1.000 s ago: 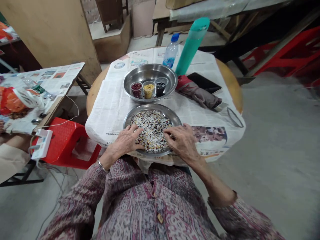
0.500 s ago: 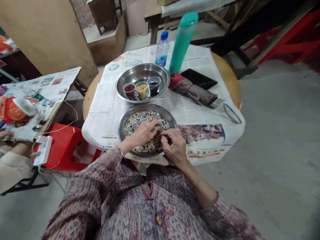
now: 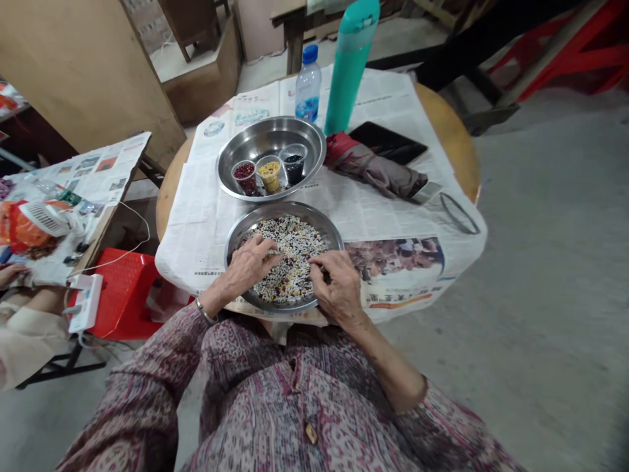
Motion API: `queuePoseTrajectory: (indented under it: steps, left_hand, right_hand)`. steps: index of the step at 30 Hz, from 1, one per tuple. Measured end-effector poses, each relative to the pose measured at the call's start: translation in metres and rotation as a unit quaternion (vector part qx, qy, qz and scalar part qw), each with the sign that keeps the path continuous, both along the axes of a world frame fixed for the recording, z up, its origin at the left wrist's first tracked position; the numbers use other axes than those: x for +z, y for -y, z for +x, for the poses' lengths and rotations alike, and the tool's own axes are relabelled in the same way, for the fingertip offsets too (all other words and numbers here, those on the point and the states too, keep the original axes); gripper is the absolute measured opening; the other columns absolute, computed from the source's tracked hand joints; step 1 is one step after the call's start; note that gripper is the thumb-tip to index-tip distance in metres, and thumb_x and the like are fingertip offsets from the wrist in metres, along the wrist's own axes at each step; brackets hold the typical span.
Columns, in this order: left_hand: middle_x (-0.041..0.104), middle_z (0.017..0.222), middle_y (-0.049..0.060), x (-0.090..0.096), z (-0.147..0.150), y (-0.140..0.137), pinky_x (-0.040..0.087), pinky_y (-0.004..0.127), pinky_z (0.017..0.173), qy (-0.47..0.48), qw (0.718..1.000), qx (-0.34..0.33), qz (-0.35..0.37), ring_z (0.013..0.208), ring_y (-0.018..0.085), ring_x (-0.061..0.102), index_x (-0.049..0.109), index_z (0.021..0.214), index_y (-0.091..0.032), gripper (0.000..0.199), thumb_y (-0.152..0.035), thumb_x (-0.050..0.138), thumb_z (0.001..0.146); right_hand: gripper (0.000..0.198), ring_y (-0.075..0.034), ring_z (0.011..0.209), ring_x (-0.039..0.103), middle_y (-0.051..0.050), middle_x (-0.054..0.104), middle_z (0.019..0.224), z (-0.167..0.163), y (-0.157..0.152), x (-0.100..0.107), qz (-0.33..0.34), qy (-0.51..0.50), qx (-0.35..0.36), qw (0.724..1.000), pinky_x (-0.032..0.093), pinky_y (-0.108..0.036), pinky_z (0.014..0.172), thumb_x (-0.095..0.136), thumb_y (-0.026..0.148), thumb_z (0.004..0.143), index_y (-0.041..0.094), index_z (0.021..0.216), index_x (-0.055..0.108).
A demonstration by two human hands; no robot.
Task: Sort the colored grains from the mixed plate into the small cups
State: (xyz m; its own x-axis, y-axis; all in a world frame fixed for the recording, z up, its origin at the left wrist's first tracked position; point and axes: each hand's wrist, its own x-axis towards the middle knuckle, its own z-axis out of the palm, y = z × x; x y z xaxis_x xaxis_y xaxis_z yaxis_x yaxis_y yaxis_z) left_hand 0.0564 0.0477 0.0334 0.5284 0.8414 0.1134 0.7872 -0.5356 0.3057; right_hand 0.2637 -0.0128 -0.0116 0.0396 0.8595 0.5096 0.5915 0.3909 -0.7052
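Note:
A steel basin point(image 3: 236, 237) near the table's front edge holds a spread of tiny white, black, dark red and yellow pieces point(image 3: 295, 239), beads or grains. My left hand point(image 3: 249, 267) rests over its left side, fingers apart and touching the pieces. At the right rim is my right hand point(image 3: 339, 280), its fingers bent and a gap between thumb and forefinger; nothing shows in it. Behind stands a second steel basin point(image 3: 265, 137) with three clear cups: a cup of dark red pieces point(image 3: 244, 177), a cup of yellow pieces point(image 3: 269, 173) and a cup of black pieces point(image 3: 293, 165).
Newspaper point(image 3: 196, 216) covers the round table. At the back stand a water bottle point(image 3: 308, 85) and a tall teal bottle point(image 3: 351, 65). A folded umbrella point(image 3: 373, 167) lies beside a dark flat case point(image 3: 390, 143). Left are a red stool point(image 3: 122, 288), a power strip point(image 3: 86, 301) and another person's hand point(image 3: 10, 274).
My hands have moved apart: the left went leftward across the basin, while the right stayed near the right rim. More of the pieces between them shows. The view has shifted slightly.

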Motion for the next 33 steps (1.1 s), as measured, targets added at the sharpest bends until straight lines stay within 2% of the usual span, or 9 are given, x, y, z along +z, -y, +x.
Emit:
queuePoseTrajectory:
  steps: [4,9,12,16,21,24,27,30,33]
  left_hand:
    - [0.056,0.116,0.007,0.003,0.01,0.022,0.055,0.037,0.094,0.034,0.989,-0.119,-0.075,0.106,0.021,0.06,0.052,0.128,-0.023,0.045,-0.041,0.07,0.09]
    - [0.048,0.141,0.014,-0.002,0.043,0.014,0.042,0.05,0.113,-0.058,0.977,-0.206,0.003,0.134,0.032,0.043,0.054,0.13,-0.018,0.043,-0.03,0.066,0.09]
    - [0.049,0.142,0.013,-0.005,0.057,-0.005,0.037,0.051,0.116,-0.092,0.974,-0.203,0.034,0.138,0.033,0.039,0.056,0.126,-0.018,0.037,-0.03,0.062,0.092]
    - [0.057,0.128,0.01,-0.003,0.063,-0.025,0.048,0.04,0.104,-0.124,0.977,-0.173,0.016,0.123,0.026,0.052,0.058,0.118,-0.016,0.024,-0.018,0.053,0.095]
    - [0.059,0.112,0.009,0.009,0.035,-0.023,0.052,0.032,0.09,-0.124,0.991,-0.056,-0.01,0.103,0.02,0.06,0.059,0.11,-0.015,0.024,-0.007,0.04,0.096]
    - [0.058,0.106,0.006,0.014,0.008,-0.008,0.053,0.034,0.091,-0.095,0.995,-0.011,-0.022,0.099,0.019,0.06,0.059,0.108,-0.018,0.015,-0.019,0.046,0.101]
    - [0.056,0.112,0.006,0.015,-0.009,0.012,0.053,0.037,0.095,-0.05,0.996,-0.051,-0.06,0.105,0.021,0.059,0.055,0.12,-0.02,0.034,-0.04,0.064,0.094]
    - [0.051,0.125,0.008,0.009,-0.005,0.026,0.054,0.038,0.097,-0.037,0.989,-0.116,-0.085,0.112,0.023,0.057,0.049,0.135,-0.026,0.054,-0.043,0.072,0.089]
    - [0.049,0.13,0.01,0.001,0.018,0.024,0.053,0.036,0.097,-0.061,0.983,-0.159,-0.06,0.118,0.024,0.055,0.051,0.134,-0.025,0.04,-0.029,0.062,0.096]
  right_hand:
    - [0.027,-0.025,0.106,0.061,-0.01,0.069,0.108,0.0,-0.001,-0.004,-0.003,-0.03,-0.005,1.0,0.049,-0.044,0.098,0.04,0.022,0.099,0.022,0.111,0.065]
    - [0.033,-0.025,0.121,0.058,-0.012,0.064,0.124,-0.002,-0.004,-0.011,0.029,-0.062,-0.016,0.998,0.047,-0.048,0.107,0.038,0.029,0.102,0.022,0.123,0.062]
    - [0.035,-0.025,0.124,0.057,-0.013,0.061,0.131,-0.003,-0.004,-0.011,0.035,-0.067,-0.019,0.997,0.046,-0.05,0.109,0.038,0.031,0.102,0.023,0.129,0.06]
    - [0.036,-0.025,0.124,0.057,-0.013,0.061,0.13,-0.003,-0.005,-0.012,0.038,-0.055,-0.021,0.998,0.047,-0.05,0.108,0.037,0.031,0.103,0.023,0.13,0.059]
    - [0.036,-0.026,0.123,0.058,-0.014,0.062,0.128,-0.003,-0.005,-0.013,0.032,-0.051,-0.023,0.998,0.047,-0.051,0.108,0.038,0.033,0.103,0.022,0.13,0.059]
    - [0.036,-0.026,0.124,0.058,-0.014,0.062,0.129,-0.003,-0.005,-0.012,0.03,-0.053,-0.023,0.998,0.047,-0.051,0.108,0.038,0.033,0.103,0.022,0.131,0.058]
    - [0.036,-0.025,0.124,0.057,-0.013,0.062,0.129,-0.003,-0.004,-0.011,0.028,-0.054,-0.021,0.998,0.048,-0.051,0.108,0.038,0.032,0.103,0.022,0.131,0.058]
    - [0.035,-0.025,0.123,0.058,-0.012,0.062,0.128,-0.003,-0.004,-0.012,0.027,-0.052,-0.02,0.998,0.048,-0.052,0.107,0.038,0.032,0.103,0.023,0.13,0.058]
    - [0.035,-0.025,0.122,0.059,-0.013,0.064,0.126,-0.003,-0.004,-0.014,0.031,-0.048,-0.023,0.998,0.049,-0.05,0.106,0.039,0.032,0.103,0.022,0.129,0.059]
